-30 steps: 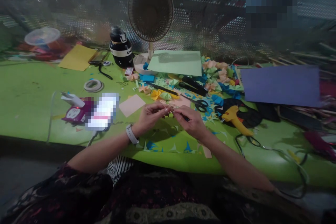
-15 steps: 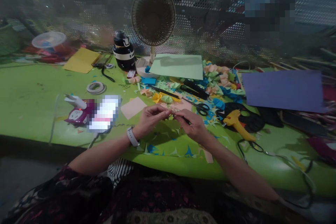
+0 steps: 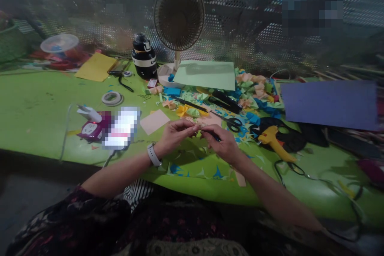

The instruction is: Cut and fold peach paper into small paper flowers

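My left hand, with a white watch on its wrist, is closed in a pinch over the middle of the green table. What its fingertips hold is too small and hidden to name. Close against it, my right hand is closed around a dark slim tool, mostly covered by the fingers. The fingertips of both hands meet or nearly meet. Just beyond them lie a peach paper sheet, black-handled scissors and an orange-yellow folded paper piece. Blue and pale paper scraps lie below the hands.
A yellow glue gun with its cable lies right, near a purple sheet. Behind stand a fan and a black bottle, beside a black stapler. Left are a tape roll and a lit phone.
The whole view has shifted slightly, so the table's things sit a little further right. Both hands keep their pinch together, with only small finger movement.
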The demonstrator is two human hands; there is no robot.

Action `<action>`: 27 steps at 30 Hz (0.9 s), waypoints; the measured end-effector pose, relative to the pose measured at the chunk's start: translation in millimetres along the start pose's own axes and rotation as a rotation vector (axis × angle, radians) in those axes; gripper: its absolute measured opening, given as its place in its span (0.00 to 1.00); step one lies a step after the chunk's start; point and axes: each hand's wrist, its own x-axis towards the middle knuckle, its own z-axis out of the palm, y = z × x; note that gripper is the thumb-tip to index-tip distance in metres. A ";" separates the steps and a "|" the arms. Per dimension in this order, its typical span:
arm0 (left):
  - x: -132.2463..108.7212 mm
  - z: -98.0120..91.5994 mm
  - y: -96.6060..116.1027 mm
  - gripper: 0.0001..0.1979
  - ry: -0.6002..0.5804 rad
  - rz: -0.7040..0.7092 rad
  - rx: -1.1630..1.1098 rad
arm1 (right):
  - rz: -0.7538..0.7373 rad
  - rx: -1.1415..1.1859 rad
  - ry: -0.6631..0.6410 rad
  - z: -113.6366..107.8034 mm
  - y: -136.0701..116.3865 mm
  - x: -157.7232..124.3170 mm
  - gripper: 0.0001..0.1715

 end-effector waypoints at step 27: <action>17.0 -15.4 -3.3 0.15 0.232 -0.050 -0.189 | 0.122 -0.296 -0.133 -25.0 17.6 8.4 0.11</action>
